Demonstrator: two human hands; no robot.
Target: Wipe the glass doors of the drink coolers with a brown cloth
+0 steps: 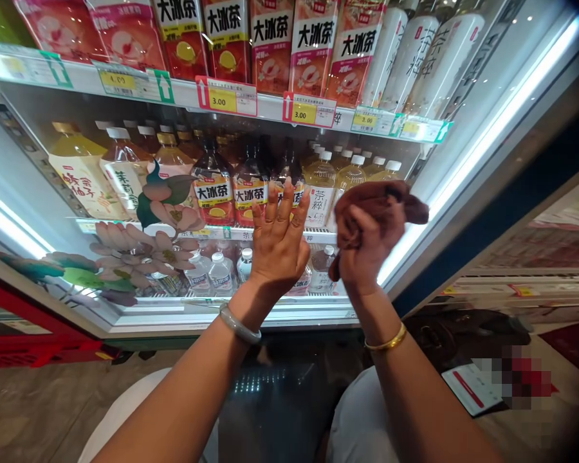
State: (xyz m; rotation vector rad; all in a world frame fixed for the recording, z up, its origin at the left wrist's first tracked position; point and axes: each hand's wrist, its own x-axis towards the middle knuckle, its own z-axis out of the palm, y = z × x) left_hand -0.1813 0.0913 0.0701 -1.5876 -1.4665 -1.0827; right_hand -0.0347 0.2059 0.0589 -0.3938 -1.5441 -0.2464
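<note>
Brown cloth (pixel 376 209) being gripped, bunched, in right hand (pixel 367 254), fingers clenched. Left hand (pixel 278 247) being pressed flat, fingers spread, against cooler door glass (pixel 125 212). Wiping judged underway; floral-decal area left of fingers judged remaining.

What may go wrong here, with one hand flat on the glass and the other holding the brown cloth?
The open left hand pressed flat on the glass cooler door may leave fresh prints. The crumpled brown cloth, bunched in the right hand, may only smear the glass.
</note>
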